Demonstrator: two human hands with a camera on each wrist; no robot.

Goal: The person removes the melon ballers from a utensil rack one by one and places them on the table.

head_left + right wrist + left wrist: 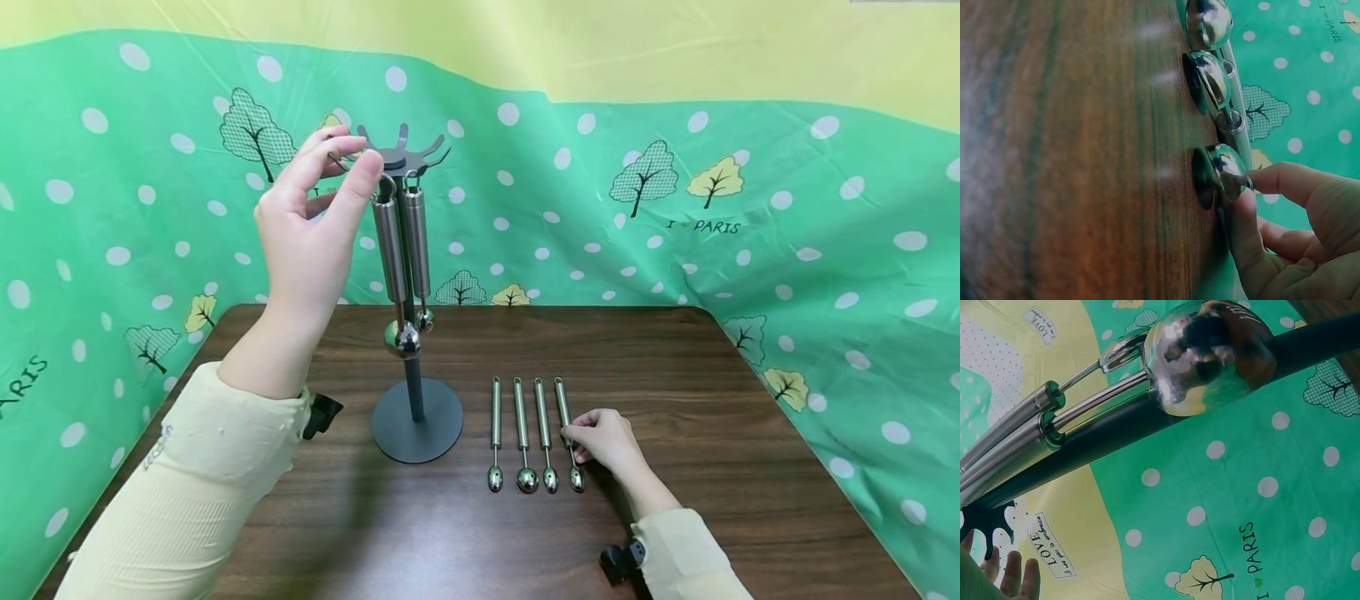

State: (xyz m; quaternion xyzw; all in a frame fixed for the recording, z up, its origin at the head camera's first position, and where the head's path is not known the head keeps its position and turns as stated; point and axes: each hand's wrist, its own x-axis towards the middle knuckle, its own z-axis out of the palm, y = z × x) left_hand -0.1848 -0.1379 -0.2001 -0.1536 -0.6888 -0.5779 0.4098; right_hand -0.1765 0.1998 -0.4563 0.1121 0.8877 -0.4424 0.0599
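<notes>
My left hand [303,225] is raised at the top of a dark metal hanging rack [417,442], thumb and index finger pinching one of its prongs. Two steel melon ballers with ring-ended handles hang there: a larger one [388,250] close to the thumb and a smaller one [417,242] behind it. In the left wrist view the larger round bowl [1207,359] lies against the post. My right hand [609,442] pinches the rightmost melon baller [576,478] of a row on the table; the right wrist view shows thumb and index finger at the neck by its bowl [1229,172].
Left of my right hand, three more melon ballers lie side by side, the nearest [550,478], a wide-bowled one [527,480] and the leftmost [495,477]. Beneath is a brown wooden table [637,358]. A green patterned cloth [825,225] hangs behind and around it.
</notes>
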